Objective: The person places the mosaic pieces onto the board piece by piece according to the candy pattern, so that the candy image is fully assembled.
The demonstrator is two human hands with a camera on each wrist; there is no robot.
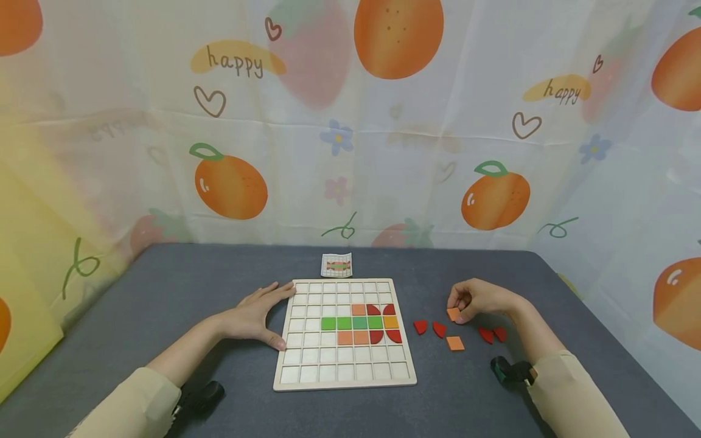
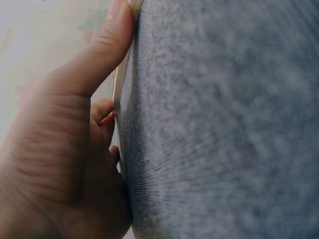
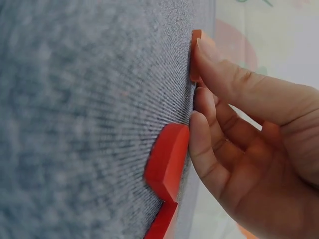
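A square wooden grid board [image 1: 344, 387] lies on the table, with green, teal, salmon, yellow-orange and dark red pieces filling part of its middle and right cells. My left hand [image 1: 253, 317] rests at the board's left edge, thumb low and fingers spread toward the upper corner. In the left wrist view the thumb [image 2: 107, 47] lies along the board's thin edge. Right of the board, my right hand [image 1: 484, 298] pinches an orange square tile [image 1: 453, 314] between thumb and fingers. That tile [image 3: 195, 59] stands close over the tabletop in the right wrist view, beyond a red rounded piece [image 3: 169, 162].
Between board and right hand lie two red pieces [image 1: 420, 327] and another orange square tile [image 1: 455, 344]. Two more red pieces [image 1: 485, 335] sit beneath the right wrist. Behind the board is a small pattern card [image 1: 336, 266]. A fruit-printed curtain [image 1: 296, 182] borders the table's back.
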